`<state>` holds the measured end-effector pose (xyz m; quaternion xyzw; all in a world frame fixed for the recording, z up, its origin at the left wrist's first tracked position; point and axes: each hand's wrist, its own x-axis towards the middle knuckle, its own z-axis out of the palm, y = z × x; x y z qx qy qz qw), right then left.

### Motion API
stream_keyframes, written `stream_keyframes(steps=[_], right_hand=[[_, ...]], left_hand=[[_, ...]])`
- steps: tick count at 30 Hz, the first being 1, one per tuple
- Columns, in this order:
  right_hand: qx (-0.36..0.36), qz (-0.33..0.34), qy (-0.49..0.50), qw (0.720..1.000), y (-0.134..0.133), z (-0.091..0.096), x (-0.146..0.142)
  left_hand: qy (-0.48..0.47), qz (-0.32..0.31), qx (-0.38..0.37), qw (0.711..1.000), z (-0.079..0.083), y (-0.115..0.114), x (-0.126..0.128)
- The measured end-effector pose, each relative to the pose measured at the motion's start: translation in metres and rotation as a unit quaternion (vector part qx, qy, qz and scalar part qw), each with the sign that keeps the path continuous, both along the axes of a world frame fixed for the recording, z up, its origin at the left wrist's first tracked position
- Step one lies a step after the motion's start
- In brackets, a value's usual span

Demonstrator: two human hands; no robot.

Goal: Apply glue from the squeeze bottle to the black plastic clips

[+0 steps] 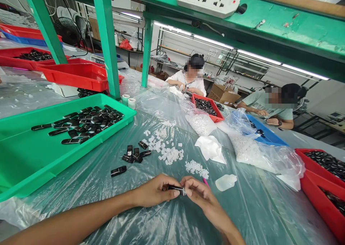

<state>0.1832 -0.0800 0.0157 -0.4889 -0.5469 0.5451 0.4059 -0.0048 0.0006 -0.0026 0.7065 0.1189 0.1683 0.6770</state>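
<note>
We have a big green table covered in clear, crinkly plastic under our hands, and a long green plastic tray with lots of shiny black pieces up to their left. Our left hand and right hand are both curled nearly closed, and past them lie a heap of flat whitish chips, some loose black plastic pieces to the left, and a heap of tiny white bits beyond the right hand. Between our hands is one thin, shiny black plastic piece, its left end held by our left hand and its right end pinched by our right fingertips.
</note>
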Motion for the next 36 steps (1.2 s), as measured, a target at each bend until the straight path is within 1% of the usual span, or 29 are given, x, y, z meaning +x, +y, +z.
stream_keyframes(steps=[2, 5, 9, 12, 18, 23, 26, 28, 30, 32, 34, 36], right_hand=[[-0.004, -0.005, 0.024, 1.000, 0.000, -0.002, -0.001], [-0.014, -0.032, 0.085, 0.996, 0.000, -0.009, -0.004], [-0.040, -0.055, 0.174, 0.982, -0.001, -0.021, -0.010], [-0.053, -0.067, 0.221, 0.971, -0.001, -0.024, -0.016], [-0.051, -0.093, 0.264, 0.959, -0.004, -0.025, -0.024], [-0.092, -0.101, 0.287, 0.948, -0.004, -0.028, -0.026], [-0.102, -0.094, 0.320, 0.937, -0.003, -0.031, -0.025], [-0.104, -0.107, 0.339, 0.929, -0.002, -0.033, -0.024], [-0.113, -0.135, 0.370, 0.912, 0.000, -0.036, -0.022], [-0.124, -0.159, 0.406, 0.891, 0.002, -0.037, -0.018], [-0.128, -0.178, 0.434, 0.874, 0.003, -0.035, -0.016], [-0.124, -0.195, 0.449, 0.863, 0.003, -0.032, -0.014]], left_hand=[[0.001, -0.002, -0.001, 1.000, 0.001, 0.000, 0.000], [-0.006, 0.000, -0.004, 1.000, 0.001, -0.001, 0.000], [-0.019, 0.010, -0.014, 1.000, 0.000, -0.001, -0.001], [-0.020, 0.012, -0.020, 1.000, 0.001, -0.001, 0.000], [-0.028, 0.027, -0.022, 0.999, 0.001, -0.001, 0.000], [-0.015, 0.046, 0.006, 0.999, 0.004, -0.002, -0.002], [-0.035, 0.047, -0.005, 0.998, 0.008, -0.005, -0.002], [-0.041, 0.053, -0.016, 0.998, 0.011, -0.005, -0.001], [-0.031, 0.078, -0.024, 0.996, 0.015, -0.002, -0.002], [-0.014, 0.129, -0.031, 0.991, 0.023, 0.004, -0.007], [-0.002, 0.197, -0.032, 0.980, 0.037, 0.015, -0.017], [0.014, 0.257, -0.008, 0.966, 0.056, 0.029, -0.034]])
